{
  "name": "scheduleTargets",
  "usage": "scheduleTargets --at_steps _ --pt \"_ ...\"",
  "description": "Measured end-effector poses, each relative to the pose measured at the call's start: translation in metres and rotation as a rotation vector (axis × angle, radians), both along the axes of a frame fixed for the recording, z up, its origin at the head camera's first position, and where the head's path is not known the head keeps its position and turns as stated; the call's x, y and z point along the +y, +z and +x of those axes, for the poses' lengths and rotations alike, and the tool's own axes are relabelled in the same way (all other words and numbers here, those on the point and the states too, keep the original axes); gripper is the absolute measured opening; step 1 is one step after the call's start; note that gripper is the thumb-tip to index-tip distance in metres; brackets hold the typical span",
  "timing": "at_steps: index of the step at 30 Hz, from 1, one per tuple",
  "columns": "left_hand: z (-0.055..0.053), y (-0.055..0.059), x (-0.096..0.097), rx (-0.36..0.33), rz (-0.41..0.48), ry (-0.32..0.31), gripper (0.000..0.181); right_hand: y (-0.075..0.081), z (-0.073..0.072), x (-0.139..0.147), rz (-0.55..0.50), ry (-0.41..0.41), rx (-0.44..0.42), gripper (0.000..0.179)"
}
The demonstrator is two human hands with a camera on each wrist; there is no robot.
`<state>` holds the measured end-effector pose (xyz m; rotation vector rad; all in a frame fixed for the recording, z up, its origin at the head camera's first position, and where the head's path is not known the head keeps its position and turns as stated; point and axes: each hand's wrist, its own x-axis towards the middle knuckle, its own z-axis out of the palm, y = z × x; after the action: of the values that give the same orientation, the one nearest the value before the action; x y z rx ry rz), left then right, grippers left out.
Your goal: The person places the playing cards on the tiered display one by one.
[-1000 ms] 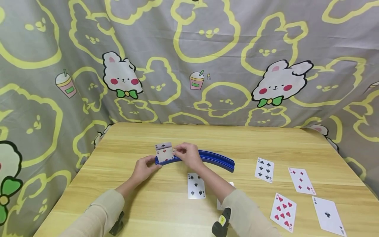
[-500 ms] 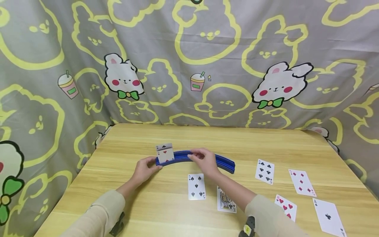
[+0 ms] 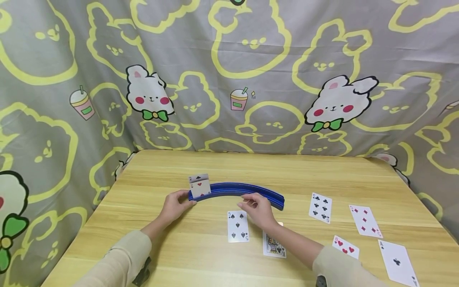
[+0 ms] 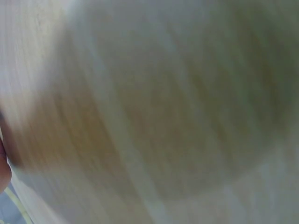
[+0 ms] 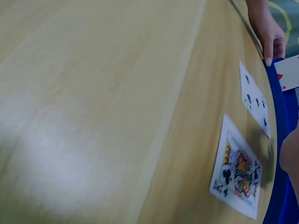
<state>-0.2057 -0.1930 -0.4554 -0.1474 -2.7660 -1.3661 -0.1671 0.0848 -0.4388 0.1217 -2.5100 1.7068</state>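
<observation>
A curved blue card holder (image 3: 229, 189) lies across the middle of the table. Upright in its left end stands a heart playing card (image 3: 200, 188), with a club card (image 3: 198, 177) showing above and behind it. My left hand (image 3: 175, 206) grips that left end between thumb and fingers. My right hand (image 3: 259, 208), fingers loosely bent and holding nothing, is over the front of the holder's right half. Nearest to it on the table are the five of spades (image 3: 238, 226) and the king of clubs (image 5: 238, 170), which my right forearm partly covers in the head view.
Face up on the right lie the six of clubs (image 3: 320, 207), the five of diamonds (image 3: 365, 221), the ace of clubs (image 3: 398, 262) and a heart card (image 3: 346, 246) partly under my right sleeve. A patterned curtain (image 3: 229, 79) hangs behind the wooden table (image 3: 172, 255).
My right hand has let go of the heart card, which stays in the holder, and moved right and toward me. More of the king shows. My left hand stays at the holder's left end.
</observation>
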Motion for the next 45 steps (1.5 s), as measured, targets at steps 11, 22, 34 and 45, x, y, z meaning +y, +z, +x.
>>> scheduleTargets --at_steps 11,22,34,45 --pt "0.001 0.002 0.001 0.004 -0.004 -0.008 0.032 -0.013 0.003 0.009 0.025 0.020 0.003 0.024" --pt "0.001 0.003 0.001 0.013 -0.014 -0.005 0.032 -0.015 0.004 0.012 0.119 0.046 -0.018 0.024" --pt "0.001 0.002 0.000 0.010 -0.023 -0.003 0.032 -0.020 0.008 0.009 0.237 0.062 0.006 0.033" --pt "0.000 -0.002 -0.001 0.014 -0.022 0.000 0.031 -0.016 0.009 0.004 0.328 0.069 0.005 0.033"
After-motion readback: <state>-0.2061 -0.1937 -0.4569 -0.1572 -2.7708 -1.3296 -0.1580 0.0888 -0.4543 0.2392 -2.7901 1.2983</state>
